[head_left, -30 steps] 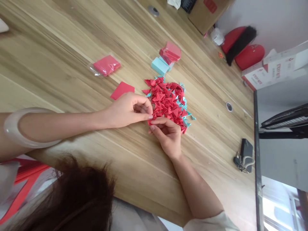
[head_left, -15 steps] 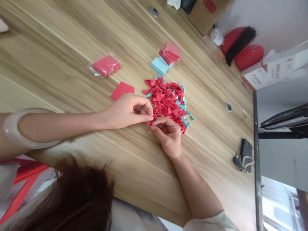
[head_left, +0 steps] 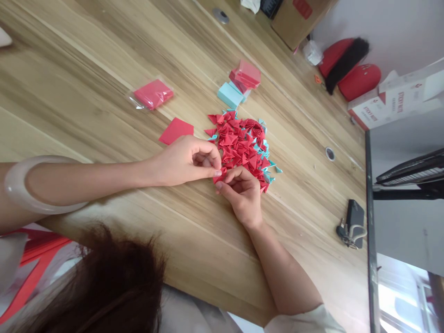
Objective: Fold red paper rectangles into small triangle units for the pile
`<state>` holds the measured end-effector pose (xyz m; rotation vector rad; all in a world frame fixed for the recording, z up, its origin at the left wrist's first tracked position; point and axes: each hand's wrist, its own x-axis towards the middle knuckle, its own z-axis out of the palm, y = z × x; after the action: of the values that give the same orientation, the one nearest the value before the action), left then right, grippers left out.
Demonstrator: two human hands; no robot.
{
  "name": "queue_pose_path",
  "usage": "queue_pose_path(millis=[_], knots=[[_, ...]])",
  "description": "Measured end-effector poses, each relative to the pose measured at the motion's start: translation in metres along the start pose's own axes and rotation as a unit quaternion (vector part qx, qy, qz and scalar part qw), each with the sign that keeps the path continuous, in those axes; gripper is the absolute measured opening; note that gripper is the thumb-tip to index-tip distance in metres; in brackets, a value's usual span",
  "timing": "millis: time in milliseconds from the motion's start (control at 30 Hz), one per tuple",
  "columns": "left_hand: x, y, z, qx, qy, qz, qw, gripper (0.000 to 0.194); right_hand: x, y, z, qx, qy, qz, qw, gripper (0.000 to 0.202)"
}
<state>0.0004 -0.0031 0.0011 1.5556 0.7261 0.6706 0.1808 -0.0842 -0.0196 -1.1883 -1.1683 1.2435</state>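
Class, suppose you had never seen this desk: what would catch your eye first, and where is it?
First, the heap of folded red and blue paper triangles at the middle of the wooden table. At its near edge the left hand and right hand meet, pinching a small red piece. Beyond lie red and blue paper stacks.

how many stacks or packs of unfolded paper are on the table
3, all beyond the folded pile: a wrapped pink pack off to the left, a light blue stack, and a pink-red stack touching the blue one. A single red sheet lies separately. Others may be hidden.
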Motion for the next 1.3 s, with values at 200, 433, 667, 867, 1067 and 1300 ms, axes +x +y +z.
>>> queue_pose_path(millis=[200,433,667,867,1067,1300], knots=[[0.0006,0.0012,-0.0004,-0.002,-0.007,-0.001,1.000,0.016,0.0005,-0.0007,0.0005,0.014,0.002,0.003,1.000,0.030],[0.0002,0.0007,0.0009,0.002,-0.002,0.012,1.000,0.014,0.0006,0.0007,0.0008,0.026,0.037,0.019,0.999,0.035],[-0.0005,0.0011,0.0001,0.001,-0.019,0.009,1.000,0.008,-0.0004,0.0063,0.0004,0.086,0.078,0.040,0.992,0.030],[-0.0005,0.0005,0.0003,0.008,0.009,0.017,1.000,0.012,-0.0002,0.0059,-0.0020,0.065,0.059,0.056,0.995,0.026],[-0.0020,0.0024,-0.0011,0.011,0.017,0.002,1.000,0.016,0.0019,0.0030,-0.0013,0.046,0.053,0.064,0.996,0.033],[-0.0013,0.0046,0.0000,0.006,-0.018,-0.008,1.000,0.010,-0.0013,0.0010,0.0012,0.001,0.050,0.033,0.998,0.039]])
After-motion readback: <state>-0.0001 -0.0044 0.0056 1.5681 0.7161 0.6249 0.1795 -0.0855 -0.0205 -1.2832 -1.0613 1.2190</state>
